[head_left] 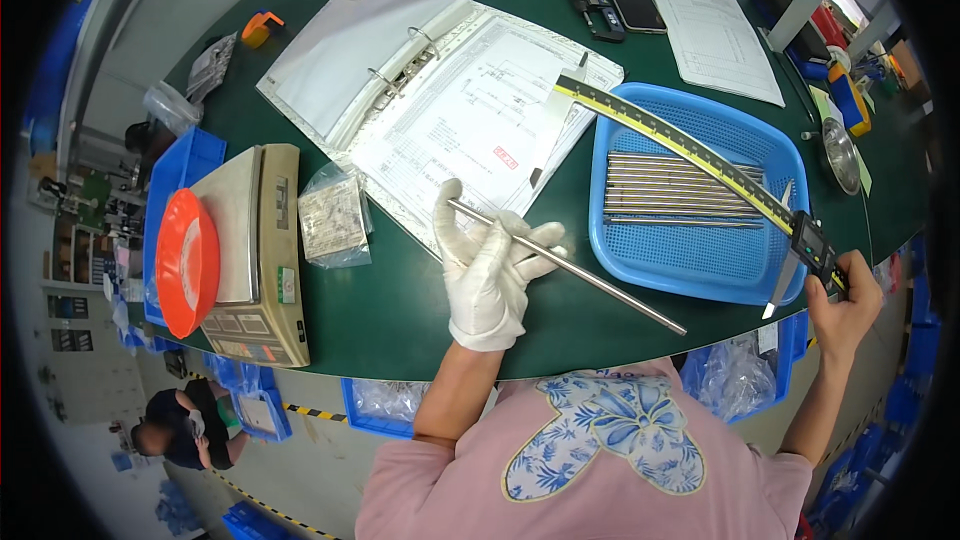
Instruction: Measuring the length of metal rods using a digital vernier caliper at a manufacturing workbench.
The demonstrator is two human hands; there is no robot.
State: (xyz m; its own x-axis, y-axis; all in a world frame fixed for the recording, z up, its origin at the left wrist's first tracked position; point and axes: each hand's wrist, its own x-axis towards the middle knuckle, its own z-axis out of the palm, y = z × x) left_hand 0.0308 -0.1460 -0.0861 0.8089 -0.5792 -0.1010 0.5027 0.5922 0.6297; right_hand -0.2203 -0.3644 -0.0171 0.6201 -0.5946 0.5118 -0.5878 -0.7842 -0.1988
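Note:
My left hand [488,275], in a white glove, grips a thin metal rod [610,288] that slants down to the right over the green table. In my bare right hand [845,310] is a long digital caliper [690,148], held near its display end. Its yellow-and-black beam reaches up and left across a blue plastic basket [602,190], and its far jaw is over the open binder [450,130]. Several similar metal rods [680,190] lie side by side in the basket. The held rod is apart from the caliper's jaws.
To the left stand a weighing scale [275,240] and an orange-red bowl [186,260]. A bag of small parts [333,220] lies beside the scale. Behind the basket are a phone [632,0], a micrometer [592,8] and paper sheets [712,35]. Another person [190,425] is at the far lower left.

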